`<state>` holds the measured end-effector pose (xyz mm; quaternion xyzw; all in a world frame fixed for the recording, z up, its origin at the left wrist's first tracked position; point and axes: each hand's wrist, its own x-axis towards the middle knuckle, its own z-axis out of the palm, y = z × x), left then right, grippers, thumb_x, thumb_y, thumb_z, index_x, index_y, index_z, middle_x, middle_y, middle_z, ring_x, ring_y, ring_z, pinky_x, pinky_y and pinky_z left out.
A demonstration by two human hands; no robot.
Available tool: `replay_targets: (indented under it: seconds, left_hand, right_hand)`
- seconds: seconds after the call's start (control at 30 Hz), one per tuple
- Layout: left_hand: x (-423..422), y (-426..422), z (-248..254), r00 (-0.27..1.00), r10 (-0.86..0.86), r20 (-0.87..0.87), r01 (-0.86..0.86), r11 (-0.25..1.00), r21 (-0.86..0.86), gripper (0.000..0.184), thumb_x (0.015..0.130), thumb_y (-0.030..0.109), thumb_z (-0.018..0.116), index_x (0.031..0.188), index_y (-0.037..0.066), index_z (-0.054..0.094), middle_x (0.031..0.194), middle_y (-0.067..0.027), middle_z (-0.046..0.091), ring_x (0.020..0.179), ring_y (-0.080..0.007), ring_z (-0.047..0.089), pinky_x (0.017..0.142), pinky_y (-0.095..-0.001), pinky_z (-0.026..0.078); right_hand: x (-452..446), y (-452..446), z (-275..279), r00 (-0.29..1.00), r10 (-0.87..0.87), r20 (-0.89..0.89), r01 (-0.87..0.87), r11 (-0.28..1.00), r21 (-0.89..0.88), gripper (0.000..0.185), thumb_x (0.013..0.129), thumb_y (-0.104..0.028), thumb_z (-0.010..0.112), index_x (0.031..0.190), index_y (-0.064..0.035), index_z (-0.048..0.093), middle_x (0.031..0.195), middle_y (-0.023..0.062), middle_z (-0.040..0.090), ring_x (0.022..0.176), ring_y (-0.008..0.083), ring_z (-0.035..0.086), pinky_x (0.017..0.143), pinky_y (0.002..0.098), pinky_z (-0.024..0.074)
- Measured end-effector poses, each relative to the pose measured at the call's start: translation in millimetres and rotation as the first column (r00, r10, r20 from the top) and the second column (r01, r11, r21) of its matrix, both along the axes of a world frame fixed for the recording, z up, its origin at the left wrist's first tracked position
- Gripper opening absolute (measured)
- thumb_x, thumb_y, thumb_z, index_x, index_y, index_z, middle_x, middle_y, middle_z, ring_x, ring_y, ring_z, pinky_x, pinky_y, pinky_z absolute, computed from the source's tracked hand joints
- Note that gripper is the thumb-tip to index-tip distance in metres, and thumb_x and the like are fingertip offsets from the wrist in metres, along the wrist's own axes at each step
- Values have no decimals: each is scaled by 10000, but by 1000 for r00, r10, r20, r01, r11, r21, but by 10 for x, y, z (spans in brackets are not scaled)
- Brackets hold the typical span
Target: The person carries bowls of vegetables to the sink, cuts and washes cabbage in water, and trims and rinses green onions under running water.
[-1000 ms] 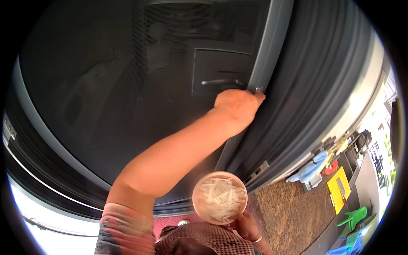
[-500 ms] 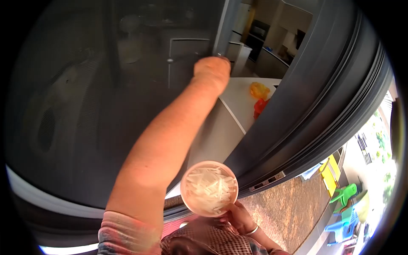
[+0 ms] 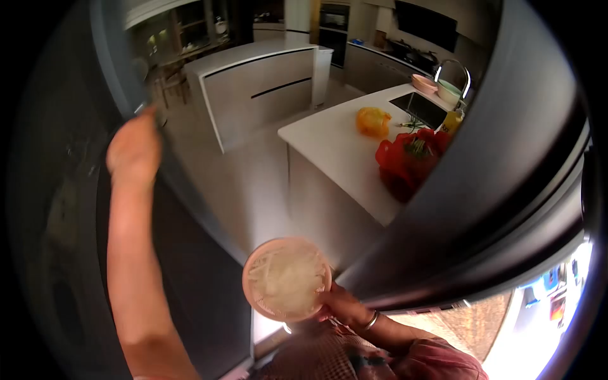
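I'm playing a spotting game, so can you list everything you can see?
Held bowl: 1, pink, bottom middle
Strips: too blurred to count, pale, in bowl
Door: 1, dark, left
Island: 1, grey, back middle
Near counter: 1, white, right of middle
Small bag: 1, yellow, on counter
Big bag: 1, red, on counter
Sink: 1, dark, in counter
Tap: 1, silver, by sink
Basins: 2, pink and green, by tap
Panel: 1, black, back right
Bracelet: 1, silver, right wrist
I can't make out the rest well.
Left hand: 1, bare, at door edge
Right hand: 1, bare, holding bowl
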<state>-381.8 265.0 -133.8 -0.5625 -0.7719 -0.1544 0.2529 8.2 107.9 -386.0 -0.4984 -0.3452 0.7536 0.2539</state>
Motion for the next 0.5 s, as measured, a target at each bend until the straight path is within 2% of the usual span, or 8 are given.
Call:
replay_targets:
  seconds: [0.03, 0.1, 0.13, 0.17, 0.27, 0.3, 0.4, 0.5]
  left_hand:
    - [-118, 17, -48, 992, 121, 20, -119, 989, -86, 497, 912, 31, 420, 1378, 141, 554, 1112, -229, 692, 1048, -385, 670, 888, -499, 528]
    - [-507, -118, -387, 983, 183, 23, -180, 980, -81, 528, 933, 39, 373, 1419, 177, 528, 1024, -253, 695, 985, -416, 673, 819, -524, 519]
    - [-827, -18, -549, 987, 160, -5, -160, 987, 13, 496, 955, 60, 397, 1414, 184, 537, 980, -262, 693, 928, -432, 673, 775, -529, 511]
    - [-909, -18, -473, 953, 299, 53, -291, 950, -115, 436, 1025, 193, 381, 1438, 211, 523, 1012, -251, 690, 933, -433, 663, 766, -525, 501]
    - [-1142, 27, -578, 925, 319, 208, -309, 948, -78, 442, 1032, 174, 432, 1468, 226, 491, 1104, -263, 675, 1004, -423, 658, 806, -470, 513]
    - [-1327, -42, -663, 938, 295, 184, -293, 955, -35, 450, 1033, 165, 444, 1478, 223, 479, 1145, -269, 665, 1039, -419, 653, 826, -450, 514]
    - [-1982, -144, -856, 946, 323, -1, -323, 946, -14, 433, 1051, 163, 418, 1475, 221, 485, 1046, -246, 696, 909, -410, 679, 722, -491, 497]
    - [-1998, -132, -708, 918, 393, -53, -397, 912, -106, 440, 1046, 172, 412, 1480, 119, 457, 1197, -223, 675, 1076, -384, 656, 866, -439, 519]
  right_hand:
    - [-41, 213, -79, 1000, 12, 4, -12, 1000, 4, 506, 935, -173, 570, 1384, 9, 421, 1071, 138, 683, 770, 175, 707, 589, 264, 589]
    - [-97, 483, -139, 999, 18, 40, -17, 1000, -20, 521, 920, -153, 553, 1389, 20, 404, 1021, 130, 665, 762, 178, 706, 523, 267, 586]
    - [-197, 751, -193, 999, -21, 49, 21, 1000, -15, 525, 929, -169, 567, 1403, -6, 411, 1022, 102, 660, 741, 155, 673, 555, 254, 564]
    - [-348, 901, -230, 996, -65, 58, 66, 997, -27, 530, 937, -185, 582, 1416, -33, 417, 1023, 74, 655, 720, 132, 640, 586, 242, 542]
    - [-333, 1554, -262, 990, -110, 89, 105, 993, 61, 540, 913, -172, 575, 1407, -18, 419, 1024, 93, 654, 756, 150, 653, 604, 259, 558]
    - [-396, 1619, -295, 990, -113, 80, 109, 993, 50, 549, 905, -170, 571, 1408, -14, 415, 1030, 98, 653, 767, 152, 657, 605, 263, 561]
    - [-701, 1881, -413, 990, -81, 118, 90, 994, -68, 595, 877, -160, 554, 1423, 2, 380, 1054, 111, 653, 782, 160, 670, 590, 282, 580]
    - [-812, 2037, -385, 987, -161, -27, 161, 987, 2, 598, 877, -155, 554, 1423, 5, 370, 1035, 117, 657, 718, 165, 666, 553, 289, 583]
